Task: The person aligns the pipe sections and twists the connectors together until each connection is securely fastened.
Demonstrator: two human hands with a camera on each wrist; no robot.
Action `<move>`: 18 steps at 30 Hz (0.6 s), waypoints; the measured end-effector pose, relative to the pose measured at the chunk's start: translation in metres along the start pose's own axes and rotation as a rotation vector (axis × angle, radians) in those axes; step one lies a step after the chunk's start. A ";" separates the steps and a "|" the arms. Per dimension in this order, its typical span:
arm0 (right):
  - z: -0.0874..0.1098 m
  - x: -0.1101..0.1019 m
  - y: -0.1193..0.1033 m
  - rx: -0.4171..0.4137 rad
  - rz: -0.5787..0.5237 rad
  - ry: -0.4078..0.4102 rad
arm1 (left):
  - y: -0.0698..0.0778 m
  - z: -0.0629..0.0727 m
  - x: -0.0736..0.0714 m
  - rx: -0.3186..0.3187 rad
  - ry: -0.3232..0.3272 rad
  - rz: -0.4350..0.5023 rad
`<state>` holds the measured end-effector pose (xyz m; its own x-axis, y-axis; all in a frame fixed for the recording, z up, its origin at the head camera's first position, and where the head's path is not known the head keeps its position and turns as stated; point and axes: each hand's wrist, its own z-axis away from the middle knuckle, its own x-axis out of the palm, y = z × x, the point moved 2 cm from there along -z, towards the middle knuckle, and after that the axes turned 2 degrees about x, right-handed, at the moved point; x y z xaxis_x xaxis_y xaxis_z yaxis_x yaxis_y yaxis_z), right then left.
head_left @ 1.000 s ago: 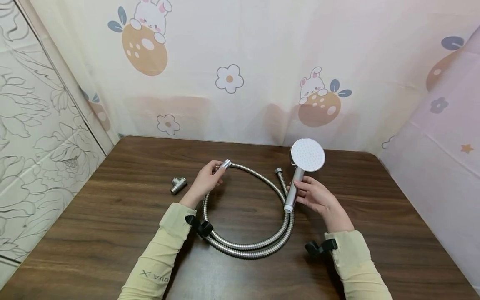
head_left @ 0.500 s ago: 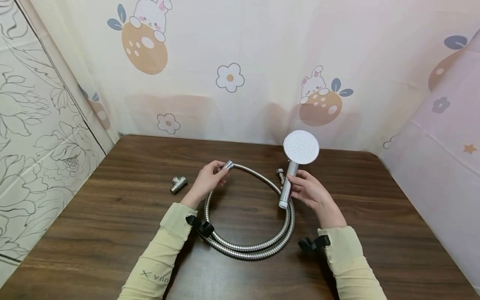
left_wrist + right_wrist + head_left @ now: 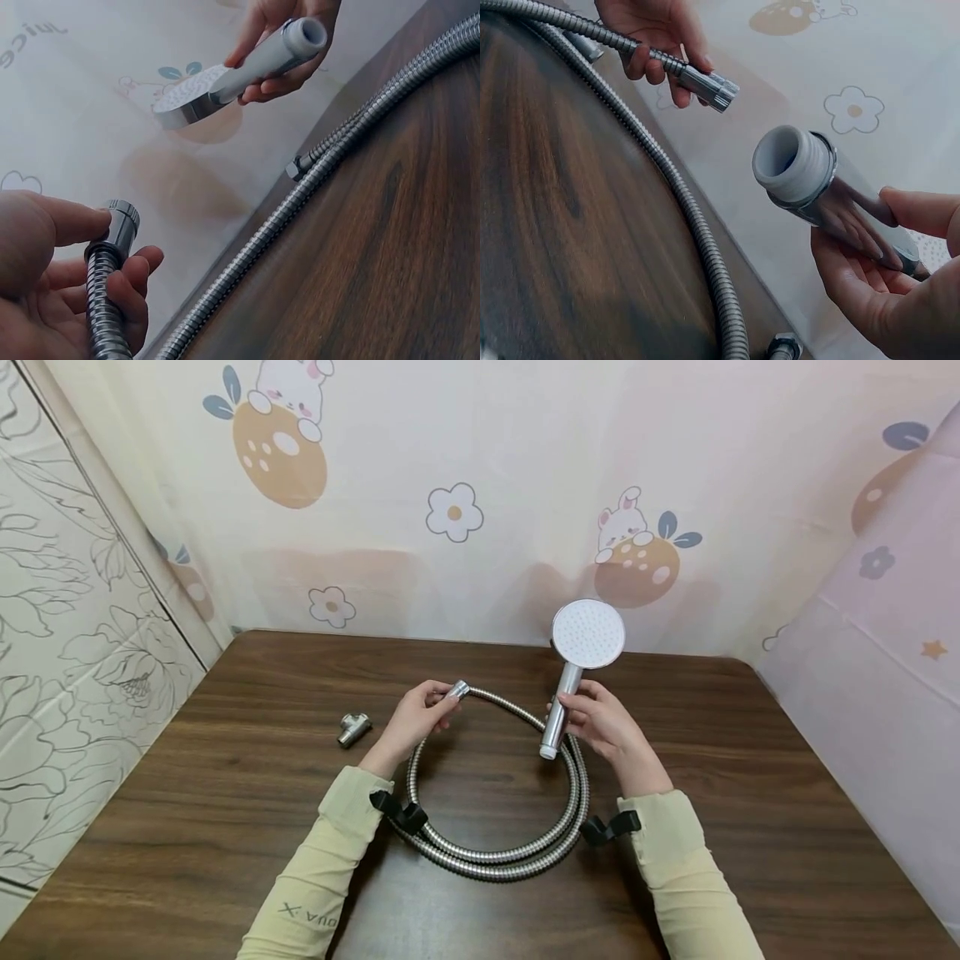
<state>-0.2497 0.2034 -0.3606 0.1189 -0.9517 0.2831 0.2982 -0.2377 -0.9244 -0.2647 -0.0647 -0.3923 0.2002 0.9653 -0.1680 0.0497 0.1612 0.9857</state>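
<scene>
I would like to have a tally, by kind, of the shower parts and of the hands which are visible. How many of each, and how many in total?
Handheld shower head: 1
Flexible metal shower hose: 1
T-shaped chrome fitting: 1
Left hand and right hand: 2
Total: 5

The surface [image 3: 780, 860] is brown wood with dark stripes, and its two far corners are round. Behind it is a pale, wrinkly cloth [image 3: 525, 435] with bunnies [image 3: 622, 528] on big orange fruits [image 3: 281, 456], and some white flowers [image 3: 454, 513]. On the left, a white sheet [image 3: 71, 639] shows big flowers in thin black lines. On the right, a pinkish sheet [image 3: 862, 693] has a little orange star [image 3: 933, 649]. Light makes a shiny patch on the surface's near part.
</scene>
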 end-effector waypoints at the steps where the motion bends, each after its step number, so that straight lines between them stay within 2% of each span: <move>1: -0.001 0.002 -0.001 -0.002 0.000 0.006 | 0.001 0.000 0.000 0.001 -0.007 -0.003; 12: -0.008 0.010 0.000 -0.012 -0.021 -0.003 | 0.003 0.000 0.002 -0.002 -0.001 -0.035; 18: -0.010 0.012 0.002 -0.004 -0.023 -0.008 | 0.004 0.002 0.006 0.001 -0.013 -0.018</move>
<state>-0.2574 0.1900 -0.3613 0.1198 -0.9443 0.3064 0.2975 -0.2603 -0.9186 -0.2612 -0.0589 -0.3891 0.2121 0.9595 -0.1855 0.0541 0.1780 0.9825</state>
